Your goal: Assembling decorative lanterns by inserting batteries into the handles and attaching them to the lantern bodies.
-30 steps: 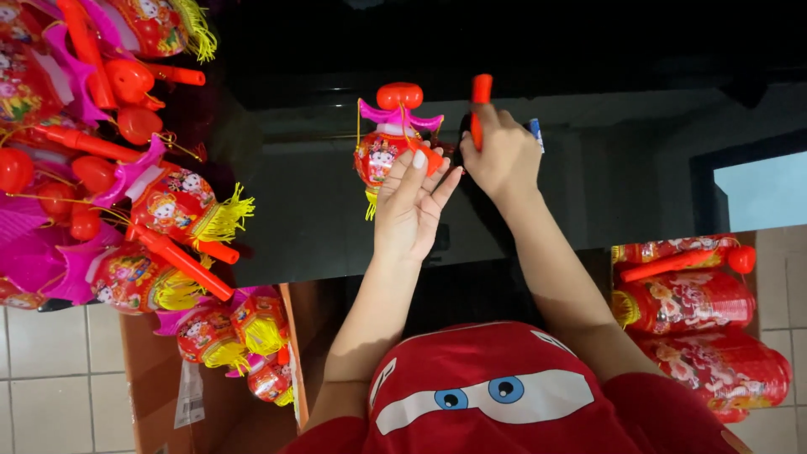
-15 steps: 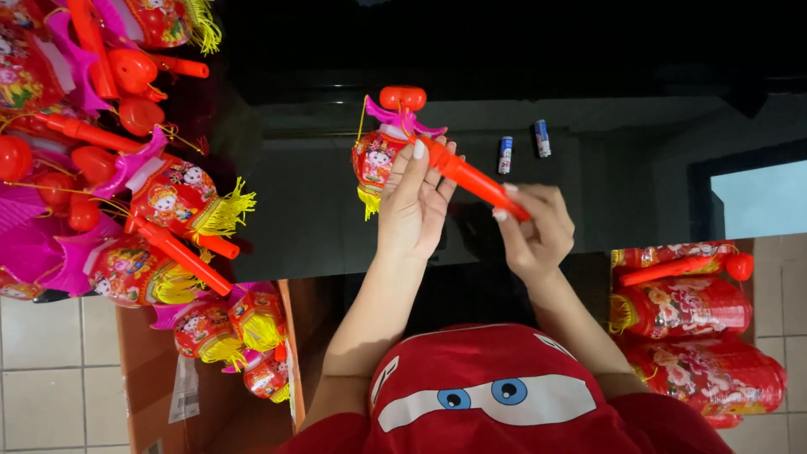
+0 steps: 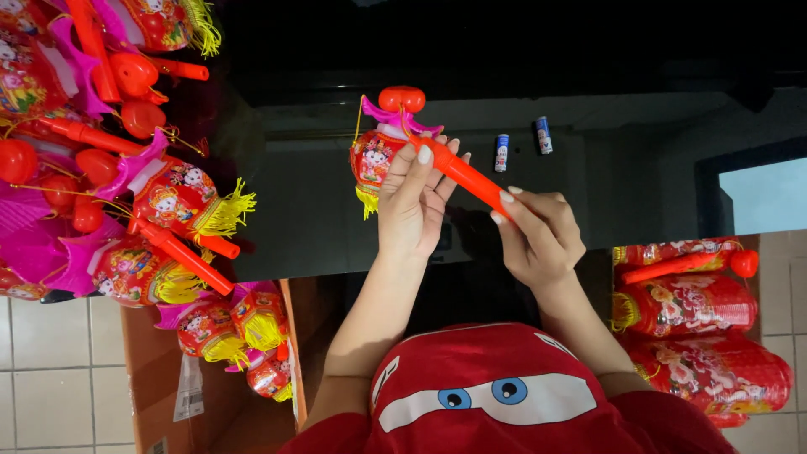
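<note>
A small red toy lantern (image 3: 377,151) with a purple top, a red knob and a yellow tassel lies on the dark table (image 3: 303,210). Its orange-red stick handle (image 3: 461,173) runs from the lantern's top toward the right. My left hand (image 3: 416,202) rests over the lantern's right side, fingers pinching the stick near the lantern. My right hand (image 3: 538,235) grips the stick's other end between thumb and fingers. Two small batteries (image 3: 502,152) (image 3: 544,134) lie on the table just beyond the stick.
A pile of similar red and purple lanterns (image 3: 109,185) with orange sticks covers the table's left part. More lanterns sit in a cardboard box (image 3: 151,370) below left. Packaged red lanterns (image 3: 698,336) are stacked at the right. Tiled floor shows at both lower corners.
My right hand came down from the far side of the table with the orange stick and now holds it slanted beside the lantern. The two batteries have become visible.
</note>
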